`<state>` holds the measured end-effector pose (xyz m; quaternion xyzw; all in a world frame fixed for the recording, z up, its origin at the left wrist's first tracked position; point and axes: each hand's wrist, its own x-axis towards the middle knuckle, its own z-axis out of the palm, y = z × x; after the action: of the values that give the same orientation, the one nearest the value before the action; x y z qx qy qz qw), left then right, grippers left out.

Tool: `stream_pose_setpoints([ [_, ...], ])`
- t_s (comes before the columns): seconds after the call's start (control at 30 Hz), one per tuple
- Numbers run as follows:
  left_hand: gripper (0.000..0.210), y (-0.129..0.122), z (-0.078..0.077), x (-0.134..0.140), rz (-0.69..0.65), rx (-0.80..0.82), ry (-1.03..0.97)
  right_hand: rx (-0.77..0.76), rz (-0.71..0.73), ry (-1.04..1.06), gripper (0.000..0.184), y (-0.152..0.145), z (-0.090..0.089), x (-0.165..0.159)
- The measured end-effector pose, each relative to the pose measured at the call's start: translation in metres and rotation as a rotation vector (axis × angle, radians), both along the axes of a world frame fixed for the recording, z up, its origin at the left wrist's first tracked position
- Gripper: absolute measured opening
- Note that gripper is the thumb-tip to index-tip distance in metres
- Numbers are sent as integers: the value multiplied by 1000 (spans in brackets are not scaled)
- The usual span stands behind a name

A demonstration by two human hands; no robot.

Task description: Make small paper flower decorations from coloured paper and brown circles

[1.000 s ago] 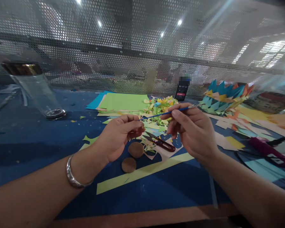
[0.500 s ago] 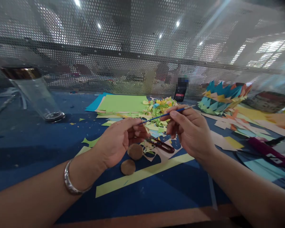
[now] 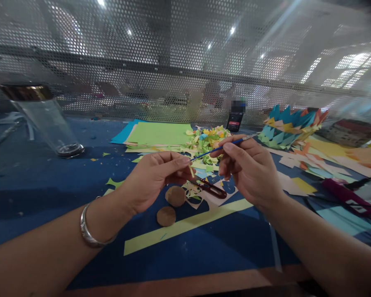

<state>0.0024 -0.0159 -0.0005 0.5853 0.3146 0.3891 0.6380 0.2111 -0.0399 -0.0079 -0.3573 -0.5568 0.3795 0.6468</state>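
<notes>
A slim blue pen-like tool (image 3: 216,150) with a silvery end lies across the fingers of my right hand (image 3: 250,169), pinched between thumb and forefinger. Its thin tip reaches the fingertips of my left hand (image 3: 156,177), whose thumb and forefinger press on a narrow pale yellow paper strip (image 3: 192,170). How the strip meets the tip is too small to make out. Below the hands are dark red-handled snips (image 3: 214,189) and two brown discs (image 3: 175,196). A long pale yellow strip (image 3: 185,227) lies slantwise in front of them.
Behind my hands lie a stack of green paper (image 3: 160,135) and a heap of colourful paper curls (image 3: 208,138). A phone (image 3: 234,121) leans at the mesh panel. A glass bottle (image 3: 49,123) stands left; a folded-paper crown (image 3: 290,126) and a purple device (image 3: 349,197) are at right.
My left fingers have closed around the tool's tip, and the small yellow strip now shows below them. The right hand has shifted very slightly to the right with the blue tool.
</notes>
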Motion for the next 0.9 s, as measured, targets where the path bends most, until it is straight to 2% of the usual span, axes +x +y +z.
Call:
stream_pose_setpoints([
  [0.27, 27, 1, 3, -2, 70, 536, 400, -18, 25, -5, 7, 2, -1, 1],
  [0.47, 25, 6, 3, -6, 141, 731, 500, -41, 45, -49, 17, 3, -4, 0],
  [0.6, 25, 7, 0, -5, 109, 681, 438, -97, 59, -99, 27, 3, -5, 0],
  [0.9, 15, 9, -3, -1, 19, 199, 86, -102, 90, -126, 20, 1, -3, 1],
])
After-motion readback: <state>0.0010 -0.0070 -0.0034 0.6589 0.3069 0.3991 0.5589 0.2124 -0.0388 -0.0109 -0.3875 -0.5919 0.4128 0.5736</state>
